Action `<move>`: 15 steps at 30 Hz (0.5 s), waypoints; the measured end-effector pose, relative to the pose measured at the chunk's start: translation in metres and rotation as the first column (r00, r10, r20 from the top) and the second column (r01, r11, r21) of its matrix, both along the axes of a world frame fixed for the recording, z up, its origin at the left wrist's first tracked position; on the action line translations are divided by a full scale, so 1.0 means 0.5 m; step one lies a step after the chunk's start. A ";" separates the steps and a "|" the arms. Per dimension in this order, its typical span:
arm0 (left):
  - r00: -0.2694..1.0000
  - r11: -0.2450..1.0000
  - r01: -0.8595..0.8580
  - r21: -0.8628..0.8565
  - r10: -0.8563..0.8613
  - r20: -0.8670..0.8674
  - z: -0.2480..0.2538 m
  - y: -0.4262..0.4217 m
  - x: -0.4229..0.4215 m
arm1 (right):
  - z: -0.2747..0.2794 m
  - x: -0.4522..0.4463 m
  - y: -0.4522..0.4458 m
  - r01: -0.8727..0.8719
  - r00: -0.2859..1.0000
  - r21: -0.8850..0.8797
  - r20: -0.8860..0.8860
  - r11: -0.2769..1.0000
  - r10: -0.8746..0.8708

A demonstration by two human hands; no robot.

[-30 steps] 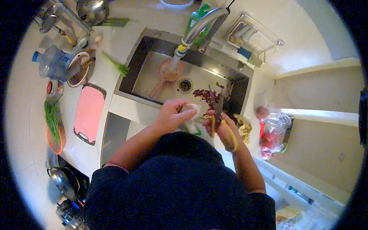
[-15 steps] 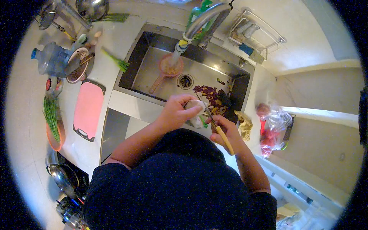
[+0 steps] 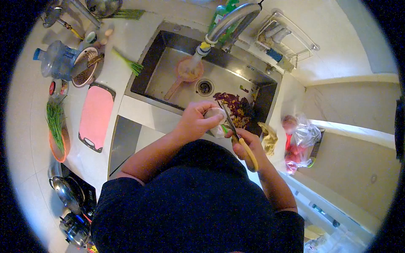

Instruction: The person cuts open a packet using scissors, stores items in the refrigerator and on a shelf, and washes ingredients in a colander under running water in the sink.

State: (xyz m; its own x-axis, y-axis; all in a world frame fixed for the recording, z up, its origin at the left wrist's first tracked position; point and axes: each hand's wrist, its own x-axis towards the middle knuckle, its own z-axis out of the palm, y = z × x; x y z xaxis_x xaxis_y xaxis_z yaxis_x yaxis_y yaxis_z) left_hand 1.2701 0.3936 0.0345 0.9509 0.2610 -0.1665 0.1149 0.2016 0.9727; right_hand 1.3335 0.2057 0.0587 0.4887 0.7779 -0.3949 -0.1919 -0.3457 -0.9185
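My left hand (image 3: 195, 123) is closed round a whitish, roundish piece (image 3: 215, 113) whose kind I cannot make out, held above the sink's front edge. Yellow-handled scissors (image 3: 250, 157) are in my right hand (image 3: 248, 144), their dark blades pointing up and left beside the pale piece. Below the hands, something white and green (image 3: 218, 131), perhaps a plastic bag, shows in part. Dark red and yellow scraps (image 3: 236, 105) lie in the right side of the sink (image 3: 162, 90), just beyond the blades.
Water runs from the faucet (image 3: 230, 21) into a pink strainer (image 3: 173, 88) in the sink. On the left counter are a pink cutting board (image 3: 96, 116), green stalks (image 3: 130, 64), a basket of long greens (image 3: 59, 145) and a water jug (image 3: 59, 62). Plastic bags (image 3: 306, 137) lie at right.
The scissors have turned in my right hand, so their blades and looped handle now show apart. My left hand keeps the pale piece in nearly the same place.
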 end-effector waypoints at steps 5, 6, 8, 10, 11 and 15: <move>1.000 0.999 0.002 0.039 -0.003 0.031 -0.008 -0.001 0.002 | 0.004 0.000 -0.003 -0.012 0.999 -0.061 0.029 0.998 0.014; 1.000 0.999 0.007 0.039 -0.008 0.026 -0.008 -0.001 0.002 | 0.005 0.001 -0.004 -0.022 0.999 -0.062 0.033 0.998 0.024; 1.000 0.999 0.018 0.040 -0.018 0.016 -0.006 0.000 0.002 | 0.006 0.004 -0.006 -0.044 0.998 -0.054 0.037 0.998 0.046; 0.999 0.996 -0.001 0.087 -0.003 0.037 -0.015 -0.001 0.002 | 0.004 0.008 -0.005 -0.068 0.996 -0.015 0.058 0.998 0.069; 0.999 0.994 -0.010 0.110 0.005 0.048 -0.017 0.000 0.002 | 0.003 0.009 -0.003 -0.081 0.994 0.014 0.080 0.997 0.079; 0.999 0.995 0.040 0.088 -0.040 -0.004 0.004 0.008 0.001 | -0.006 0.007 0.001 -0.090 0.986 0.032 0.141 0.995 0.084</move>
